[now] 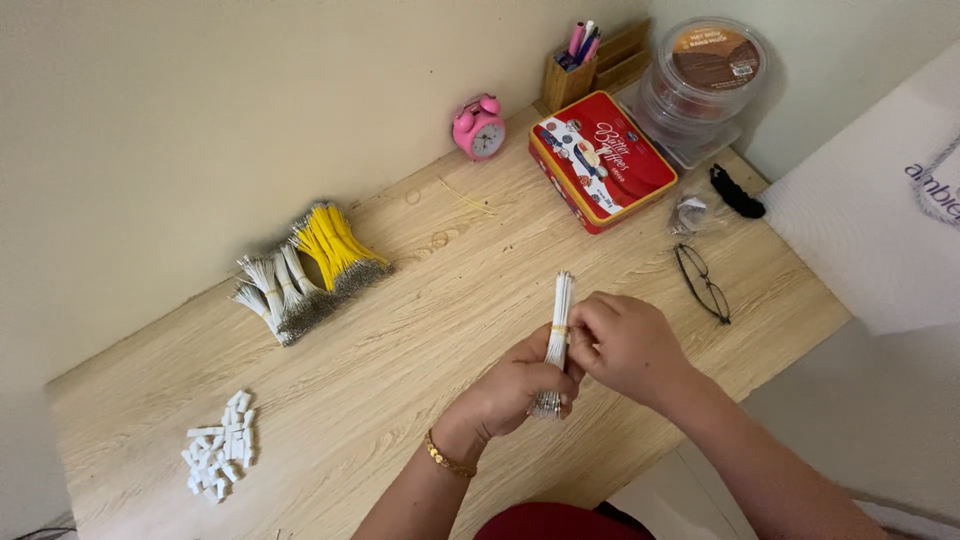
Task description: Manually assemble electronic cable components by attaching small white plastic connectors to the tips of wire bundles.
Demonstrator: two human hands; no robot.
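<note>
Two hands meet over the worktop (400,330) at about 5 o'clock, holding a slim bundle of white wires (560,320) upright. The left hand (520,385) wraps its lower part, near the bare metal ends; the right hand (625,345) pinches it by the yellow band (558,328). The bundle looks light and springy, with strands likely to slip or splay, so a grip at the band seems safest. More bundles, white (275,295) and yellow (335,245), lie at 10 o'clock.
</note>
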